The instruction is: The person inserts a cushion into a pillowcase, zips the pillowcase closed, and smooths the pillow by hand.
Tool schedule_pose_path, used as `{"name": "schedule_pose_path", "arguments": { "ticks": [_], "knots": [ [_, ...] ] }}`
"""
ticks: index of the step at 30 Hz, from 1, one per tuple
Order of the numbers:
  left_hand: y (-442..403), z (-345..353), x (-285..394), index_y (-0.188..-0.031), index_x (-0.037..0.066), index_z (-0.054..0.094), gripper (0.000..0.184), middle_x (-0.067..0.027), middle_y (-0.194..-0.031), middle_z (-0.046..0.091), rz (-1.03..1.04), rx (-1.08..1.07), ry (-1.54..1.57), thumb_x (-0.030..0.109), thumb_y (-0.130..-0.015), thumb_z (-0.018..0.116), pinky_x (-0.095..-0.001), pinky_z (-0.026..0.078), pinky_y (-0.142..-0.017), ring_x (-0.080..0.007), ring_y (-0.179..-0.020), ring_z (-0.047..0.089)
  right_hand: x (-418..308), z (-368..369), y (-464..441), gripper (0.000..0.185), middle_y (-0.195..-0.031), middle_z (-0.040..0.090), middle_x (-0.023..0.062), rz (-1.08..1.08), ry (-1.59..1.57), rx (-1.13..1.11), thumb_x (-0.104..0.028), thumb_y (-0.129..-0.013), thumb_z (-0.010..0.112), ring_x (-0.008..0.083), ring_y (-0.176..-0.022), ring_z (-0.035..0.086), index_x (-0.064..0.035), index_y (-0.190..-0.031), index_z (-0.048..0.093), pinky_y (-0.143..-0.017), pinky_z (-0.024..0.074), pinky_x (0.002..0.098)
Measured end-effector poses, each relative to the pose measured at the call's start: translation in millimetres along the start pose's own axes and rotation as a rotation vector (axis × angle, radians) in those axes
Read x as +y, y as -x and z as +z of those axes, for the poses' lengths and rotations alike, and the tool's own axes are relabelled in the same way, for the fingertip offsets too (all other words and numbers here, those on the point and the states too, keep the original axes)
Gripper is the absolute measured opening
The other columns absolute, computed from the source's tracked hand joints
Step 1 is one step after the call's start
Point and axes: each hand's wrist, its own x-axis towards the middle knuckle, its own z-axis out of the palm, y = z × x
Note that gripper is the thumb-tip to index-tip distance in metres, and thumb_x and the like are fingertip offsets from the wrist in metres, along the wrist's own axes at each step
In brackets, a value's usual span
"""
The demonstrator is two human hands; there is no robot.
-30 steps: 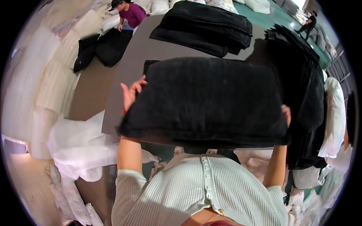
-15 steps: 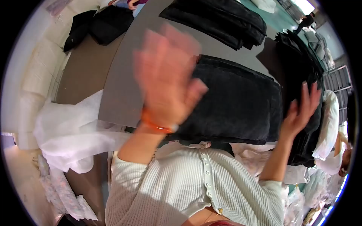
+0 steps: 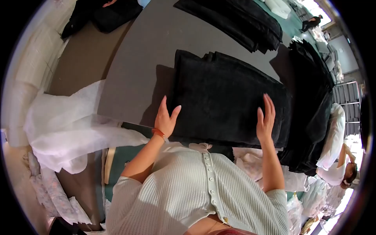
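A folded stack of black cloth (image 3: 223, 98) lies near the front edge of the grey table (image 3: 137, 51). At the stack's left edge is my left hand (image 3: 167, 119), thumb and fingers apart, holding nothing. My right hand (image 3: 266, 119) rests on or just over the right part of the stack, its fingers stretched out and nothing in its grasp. Whether each palm presses on the cloth cannot be told. Another folded black pile (image 3: 239, 23) lies at the table's far side.
A tall heap of black cloth (image 3: 311, 94) hangs over the right side. White sheeting (image 3: 66, 125) drapes at the left. A co-worker (image 3: 340, 170) is at the far right, a person (image 3: 312, 23) farther back, and another person's hand (image 3: 110, 3) touches black cloth (image 3: 117, 15) at upper left.
The black cloth held between my hands has come down onto the table. Both hands let go; my left hand has swung across the stack and back to its left edge. The view has shifted.
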Motion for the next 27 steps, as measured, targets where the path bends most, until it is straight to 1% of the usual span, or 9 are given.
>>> {"name": "schedule_pose_path", "arguments": {
  "ticks": [3, 6, 9, 12, 14, 18, 20, 22, 27],
  "knots": [
    [20.7, -3.4, -12.2, -0.134, -0.015, 0.040, 0.092, -0.0377, -0.125, 0.053, -0.275, -0.190, -0.085, 0.061, -0.087, 0.059, -0.0443, 0.042, -0.102, -0.0472, -0.122, 0.051, -60.1, 18.6, -71.3, 0.045, -0.138, 0.052, 0.0146, -0.138, -0.086, -0.005, -0.018, -0.090, 0.064, 0.0333, -0.127, 0.048, -0.0054, -0.132, 0.054, -0.105, 0.0381, 0.0401],
    [22.7, 0.6, -8.6, -0.124, -0.019, 0.048, 0.091, -0.0385, -0.111, 0.060, -0.151, -0.108, 0.063, 0.061, -0.083, 0.066, -0.0447, 0.048, -0.093, -0.0481, -0.111, 0.058, -91.2, 94.8, -139.8, 0.058, -0.131, 0.056, 0.0204, -0.231, -0.120, -0.207, -0.042, -0.091, 0.062, 0.0375, -0.122, 0.052, 0.0027, -0.128, 0.055, -0.103, 0.0405, 0.0445],
    [21.8, 1.4, 0.4, -0.116, -0.013, 0.055, 0.078, -0.0317, -0.101, 0.065, -0.009, -0.014, 0.118, 0.054, -0.080, 0.073, -0.0436, 0.052, -0.083, -0.0451, -0.100, 0.064, -124.2, 165.2, -188.1, 0.094, -0.128, 0.057, 0.0247, 0.021, 0.072, -0.629, -0.074, -0.083, 0.052, 0.0395, -0.120, 0.054, 0.0057, -0.132, 0.050, -0.104, 0.0397, 0.0463],
    [38.5, -3.6, 10.6, -0.109, -0.001, 0.062, 0.051, -0.0205, -0.097, 0.070, 0.076, -0.072, 0.128, 0.038, -0.080, 0.078, -0.0369, 0.052, -0.079, -0.0384, -0.093, 0.067, -120.2, 211.5, -202.6, 0.057, -0.108, 0.069, 0.0202, 0.076, 0.054, -0.842, -0.051, -0.079, 0.072, 0.0346, -0.106, 0.064, -0.0023, -0.107, 0.071, -0.092, 0.0491, 0.0427],
    [48.6, 4.8, -0.9, -0.102, -0.005, 0.061, 0.054, -0.0223, -0.090, 0.069, 0.112, 0.045, 0.194, 0.042, -0.080, 0.078, -0.0425, 0.053, -0.071, -0.0414, -0.087, 0.067, -98.8, 235.0, -203.3, 0.038, -0.097, 0.072, 0.0177, 0.291, -0.119, -0.578, -0.038, -0.076, 0.078, 0.0327, -0.099, 0.068, -0.0042, -0.093, 0.075, -0.086, 0.0523, 0.0407],
    [50.4, 8.0, -32.4, -0.104, -0.002, 0.060, 0.046, -0.0197, -0.086, 0.069, -0.039, 0.077, 0.320, 0.038, -0.085, 0.073, -0.0426, 0.053, -0.067, -0.0407, -0.075, 0.065, -106.5, 248.0, -194.9, 0.040, -0.096, 0.071, 0.0184, 0.298, -0.118, -0.467, -0.038, -0.079, 0.076, 0.0322, -0.096, 0.068, -0.0024, -0.096, 0.074, -0.085, 0.0524, 0.0404],
    [42.2, -4.8, -45.9, -0.109, 0.002, 0.060, 0.035, -0.0163, -0.091, 0.070, -0.178, -0.040, -0.296, 0.030, -0.090, 0.069, -0.0428, 0.052, -0.073, -0.0346, -0.078, 0.065, -106.3, 232.3, -209.8, 0.044, -0.095, 0.071, 0.0191, 0.255, -0.139, -0.476, -0.042, -0.082, 0.073, 0.0329, -0.097, 0.067, -0.0028, -0.103, 0.072, -0.086, 0.0516, 0.0399],
    [22.9, -34.7, -21.5, -0.115, 0.005, 0.060, 0.031, -0.0149, -0.104, 0.068, -0.124, 0.064, -0.238, 0.025, -0.092, 0.064, -0.0430, 0.050, -0.082, -0.0324, -0.091, 0.063, -111.8, 170.5, -219.7, 0.046, -0.107, 0.068, 0.0183, 0.110, -0.362, -0.448, -0.043, -0.089, 0.067, 0.0306, -0.109, 0.063, -0.0046, -0.113, 0.068, -0.093, 0.0483, 0.0376],
    [-46.9, -62.6, 155.5, -0.133, -0.001, 0.052, 0.047, -0.0163, -0.139, 0.052, 0.738, 0.339, -0.145, 0.029, -0.097, 0.055, -0.0417, 0.039, -0.103, -0.0350, -0.127, 0.049, -45.2, -23.0, -216.9, 0.038, -0.134, 0.056, 0.0135, -0.130, -0.465, 0.198, -0.032, -0.099, 0.053, 0.0252, -0.124, 0.051, -0.0053, -0.126, 0.061, -0.105, 0.0376, 0.0349]
  ]
}}
